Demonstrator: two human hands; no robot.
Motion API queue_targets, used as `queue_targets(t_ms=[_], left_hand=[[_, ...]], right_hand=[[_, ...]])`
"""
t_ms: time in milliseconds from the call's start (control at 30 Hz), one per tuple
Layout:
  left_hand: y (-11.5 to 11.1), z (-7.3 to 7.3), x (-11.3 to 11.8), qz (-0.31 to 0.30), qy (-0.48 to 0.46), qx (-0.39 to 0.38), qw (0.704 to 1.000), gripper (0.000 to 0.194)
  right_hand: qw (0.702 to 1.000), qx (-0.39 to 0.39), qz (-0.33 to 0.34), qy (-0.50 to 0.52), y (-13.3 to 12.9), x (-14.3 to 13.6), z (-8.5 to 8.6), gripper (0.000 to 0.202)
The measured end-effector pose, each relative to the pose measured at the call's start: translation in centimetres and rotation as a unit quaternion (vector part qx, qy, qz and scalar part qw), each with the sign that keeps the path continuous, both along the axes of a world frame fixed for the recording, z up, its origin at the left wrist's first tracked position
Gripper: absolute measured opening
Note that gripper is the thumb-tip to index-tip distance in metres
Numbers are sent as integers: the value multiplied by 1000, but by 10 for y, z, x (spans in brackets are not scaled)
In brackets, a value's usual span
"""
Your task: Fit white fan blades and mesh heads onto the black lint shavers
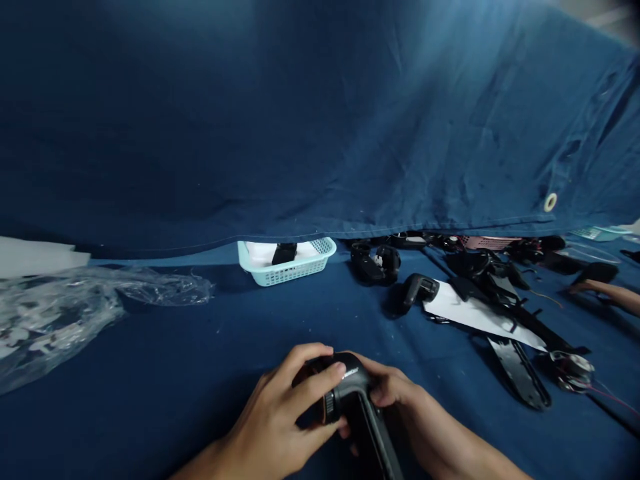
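At the bottom centre, a black device (pixel 357 383) with a rounded head and a long handle is held between both hands. My left hand (pixel 280 407) wraps its fingers round the ribbed ring on the head's left side. My right hand (pixel 400 393) grips the head from the right, its thumb near the top of the handle. The handle points down toward the frame's lower edge. Some fingertips under the head are partly hidden.
A light blue basket (pixel 287 272) holds a black part. Clear plastic bags (pixel 65 313) lie left. Black parts (pixel 517 370), a white sheet (pixel 475 313) and wires spread across the right. Another person's hand (pixel 605 290) is at far right. A blue cloth (pixel 300 120) hangs behind.
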State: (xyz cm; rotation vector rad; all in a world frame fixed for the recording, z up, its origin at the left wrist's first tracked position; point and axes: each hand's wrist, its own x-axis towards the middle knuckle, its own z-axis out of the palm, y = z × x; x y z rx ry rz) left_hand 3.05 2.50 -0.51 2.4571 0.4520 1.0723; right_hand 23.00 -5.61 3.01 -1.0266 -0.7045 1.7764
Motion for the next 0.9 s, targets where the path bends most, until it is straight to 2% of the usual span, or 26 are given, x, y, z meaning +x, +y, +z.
queue_targets(t_ms=[167, 367, 600, 767, 900], left_hand=[[2, -3, 1, 27, 7, -21, 999, 55], [3, -2, 1, 32, 32, -27, 999, 55], [1, -1, 0, 45, 26, 43, 998, 51], [-2, -2, -1, 52, 14, 74, 996, 53], [-4, -4, -2, 56, 29, 80, 995, 62]], right_hand=[[1000, 15, 13, 21, 3, 1, -6, 50], [998, 20, 16, 52, 5, 2, -9, 49], [994, 18, -15, 103, 2, -4, -13, 51], [986, 34, 3, 165, 1, -8, -13, 53], [984, 28, 9, 174, 1, -8, -11, 52]])
